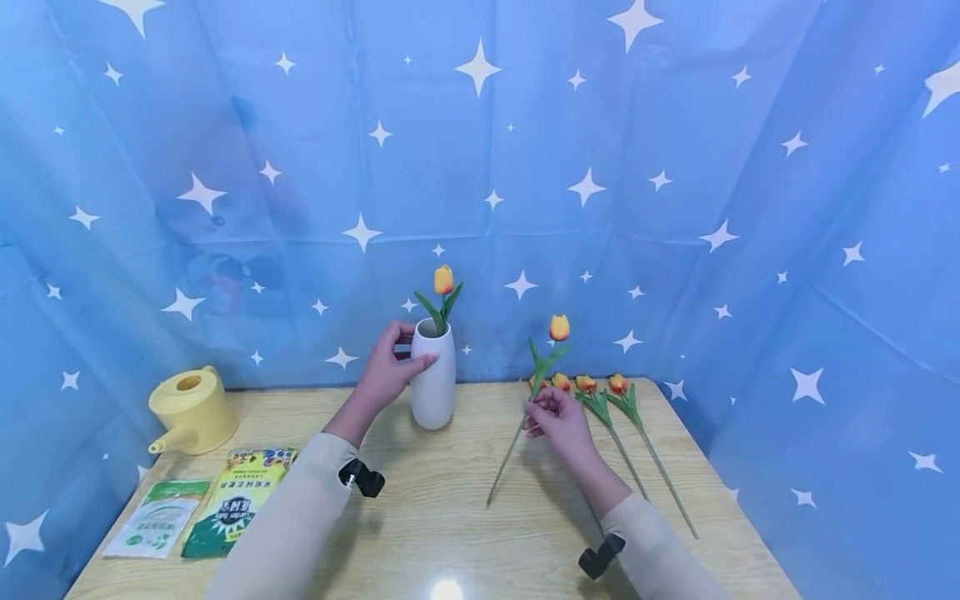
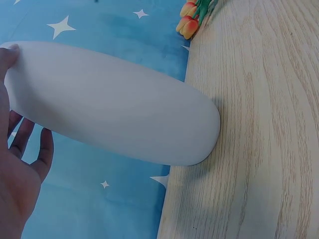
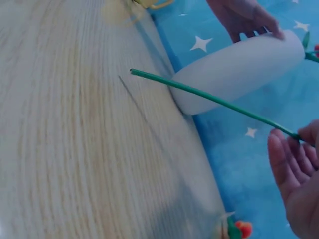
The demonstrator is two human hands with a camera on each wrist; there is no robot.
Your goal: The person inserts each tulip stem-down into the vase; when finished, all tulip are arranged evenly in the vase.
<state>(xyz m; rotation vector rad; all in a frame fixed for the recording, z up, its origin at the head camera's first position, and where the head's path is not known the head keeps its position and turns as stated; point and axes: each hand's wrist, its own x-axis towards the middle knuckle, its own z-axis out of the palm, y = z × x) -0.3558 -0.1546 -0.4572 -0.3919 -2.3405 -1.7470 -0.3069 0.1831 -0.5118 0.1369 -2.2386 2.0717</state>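
Observation:
A tall white vase point(image 1: 433, 392) stands upright near the back edge of the table. One yellow-orange tulip point(image 1: 444, 281) rises out of its mouth, the lower stem hidden inside. My left hand point(image 1: 387, 367) holds the vase near the rim, thumb across the front and fingers at the far side. To the right of the vase, my right hand point(image 1: 561, 421) pinches a second tulip point(image 1: 559, 327) by its green stem, just below the leaves. Its bloom points up, and the bare stem point(image 3: 199, 93) slants down to the left above the table, passing before the vase in the right wrist view.
Several more tulips point(image 1: 618, 384) lie at the right, blooms toward the back edge, partly behind my right hand. On the left sit a yellow watering can point(image 1: 202, 417), a yellow-green bag point(image 1: 238, 500) and a smaller white-green packet point(image 1: 157, 518). A blue starred curtain point(image 1: 480, 167) hangs behind the table.

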